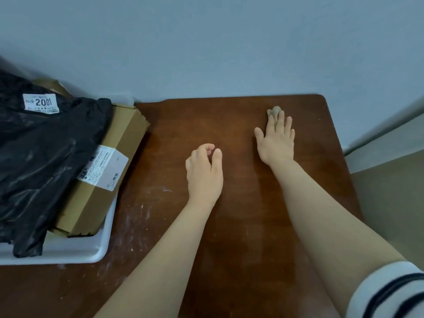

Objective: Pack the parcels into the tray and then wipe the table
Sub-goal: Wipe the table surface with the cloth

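Note:
A white tray stands at the left of the brown table. In it lie a black plastic parcel with a white label and a brown cardboard box with a shipping label. My right hand lies flat with straight fingers, pressing a small grey-beige cloth onto the table near its far right corner; most of the cloth is hidden under the fingers. My left hand hovers over the table's middle with fingers loosely curled, holding nothing.
A pale blue wall runs along the table's far edge. Whitish scuff marks show on the wood beside the tray. Damp streaks darken the table under my arms. Beyond the table's right edge there is beige floor.

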